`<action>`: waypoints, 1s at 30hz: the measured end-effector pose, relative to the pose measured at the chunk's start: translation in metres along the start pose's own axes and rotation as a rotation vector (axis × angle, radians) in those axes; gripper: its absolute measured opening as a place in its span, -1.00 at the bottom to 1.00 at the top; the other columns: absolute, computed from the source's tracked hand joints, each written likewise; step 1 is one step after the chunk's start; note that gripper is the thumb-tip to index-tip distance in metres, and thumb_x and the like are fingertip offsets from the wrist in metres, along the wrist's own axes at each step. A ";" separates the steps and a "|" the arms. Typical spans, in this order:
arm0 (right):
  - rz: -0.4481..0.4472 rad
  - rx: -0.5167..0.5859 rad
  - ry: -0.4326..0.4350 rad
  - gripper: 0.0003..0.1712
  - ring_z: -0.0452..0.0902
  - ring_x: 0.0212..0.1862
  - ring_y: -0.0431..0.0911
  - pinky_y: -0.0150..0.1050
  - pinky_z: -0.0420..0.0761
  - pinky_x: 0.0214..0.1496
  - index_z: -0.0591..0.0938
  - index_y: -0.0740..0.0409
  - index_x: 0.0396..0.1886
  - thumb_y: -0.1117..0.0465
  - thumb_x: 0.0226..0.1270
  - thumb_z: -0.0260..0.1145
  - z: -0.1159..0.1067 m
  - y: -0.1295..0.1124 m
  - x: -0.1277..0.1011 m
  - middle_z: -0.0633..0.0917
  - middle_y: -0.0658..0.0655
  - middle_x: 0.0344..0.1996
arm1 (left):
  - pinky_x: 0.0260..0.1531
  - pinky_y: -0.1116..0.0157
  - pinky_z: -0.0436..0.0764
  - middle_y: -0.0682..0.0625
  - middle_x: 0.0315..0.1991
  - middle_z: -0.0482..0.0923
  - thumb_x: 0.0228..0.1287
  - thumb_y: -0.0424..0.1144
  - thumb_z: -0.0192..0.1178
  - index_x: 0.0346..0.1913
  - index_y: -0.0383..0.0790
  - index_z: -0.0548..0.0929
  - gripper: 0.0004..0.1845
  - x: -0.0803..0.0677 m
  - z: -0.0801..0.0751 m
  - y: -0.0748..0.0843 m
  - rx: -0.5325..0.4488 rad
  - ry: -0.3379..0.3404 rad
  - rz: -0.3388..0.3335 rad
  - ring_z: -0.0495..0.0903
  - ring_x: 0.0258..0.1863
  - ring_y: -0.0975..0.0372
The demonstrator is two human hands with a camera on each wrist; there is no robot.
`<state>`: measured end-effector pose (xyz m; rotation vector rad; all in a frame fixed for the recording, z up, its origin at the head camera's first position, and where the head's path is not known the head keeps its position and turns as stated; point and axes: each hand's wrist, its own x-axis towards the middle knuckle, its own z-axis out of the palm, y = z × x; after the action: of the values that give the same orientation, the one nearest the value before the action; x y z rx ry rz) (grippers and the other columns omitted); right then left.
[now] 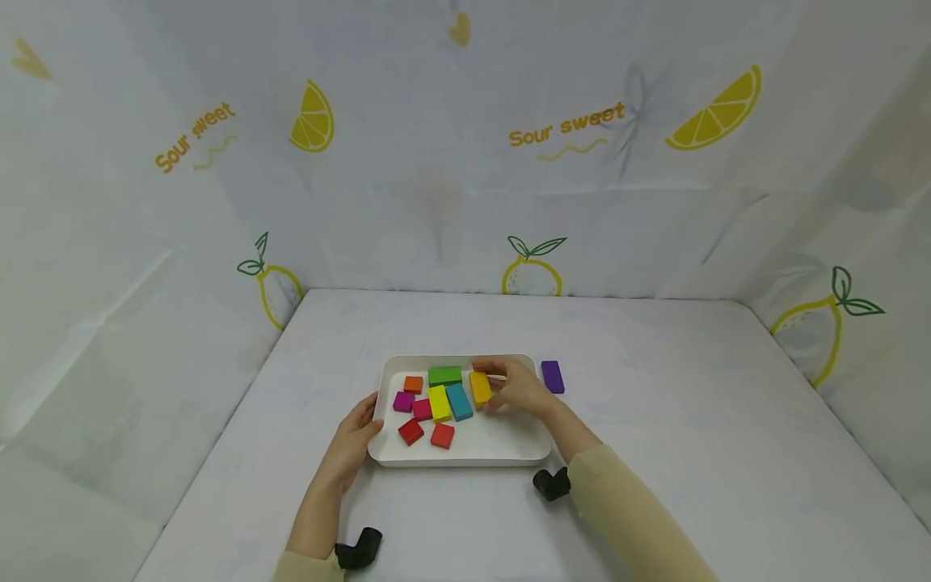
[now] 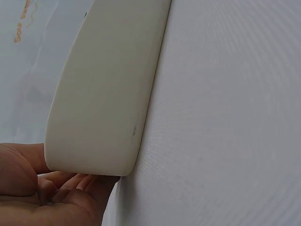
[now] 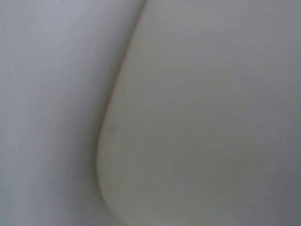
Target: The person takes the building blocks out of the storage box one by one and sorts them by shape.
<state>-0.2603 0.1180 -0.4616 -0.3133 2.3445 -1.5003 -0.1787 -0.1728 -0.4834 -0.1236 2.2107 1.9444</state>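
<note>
Yellow block [image 1: 479,387], long axis front-to-back, under right hand [image 1: 518,386].

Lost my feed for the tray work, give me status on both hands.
Left hand grips white tray at its left edge. Right hand pinches orange-yellow block inside tray. Purple block lies outside, right of tray; nothing obstructing.

One white tray [image 1: 465,453], nine coloured blocks [image 1: 459,402], two hands [image 1: 520,388].

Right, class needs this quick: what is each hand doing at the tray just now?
Left hand: holds the white tray by its left edge.
Right hand: fingers on the orange-yellow block; whether it grips cannot be told.
</note>
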 end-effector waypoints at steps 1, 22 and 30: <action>-0.011 -0.001 -0.001 -0.14 0.39 0.43 0.13 0.01 0.45 0.44 0.48 0.11 0.35 0.55 -0.04 0.43 -0.002 0.000 -0.001 0.52 0.15 0.35 | 0.53 -0.10 0.08 -0.37 0.57 -0.05 0.49 -0.43 -0.14 0.54 -0.38 0.00 -0.38 0.000 0.000 0.000 0.001 0.000 0.000 -0.05 0.58 -0.18; -0.040 0.007 0.132 -0.11 0.28 0.49 0.20 0.01 0.40 0.44 0.34 0.21 0.44 0.52 0.06 0.40 -0.085 0.013 -0.031 0.37 0.27 0.45 | 0.54 -0.09 0.08 -0.36 0.57 -0.04 0.50 -0.44 -0.15 0.54 -0.38 0.01 -0.39 0.000 0.000 -0.001 -0.006 0.005 0.008 -0.05 0.59 -0.16; -0.024 -0.016 0.179 -0.12 0.28 0.47 0.22 0.06 0.32 0.50 0.33 0.26 0.44 0.49 0.05 0.38 -0.107 0.037 -0.045 0.38 0.31 0.43 | 0.54 -0.08 0.09 -0.37 0.57 -0.03 0.49 -0.46 -0.15 0.54 -0.39 0.01 -0.39 0.000 0.001 -0.001 -0.008 0.008 0.005 -0.04 0.59 -0.15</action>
<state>-0.2619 0.2389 -0.4466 -0.2193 2.4992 -1.5809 -0.1786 -0.1714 -0.4842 -0.1275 2.2103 1.9586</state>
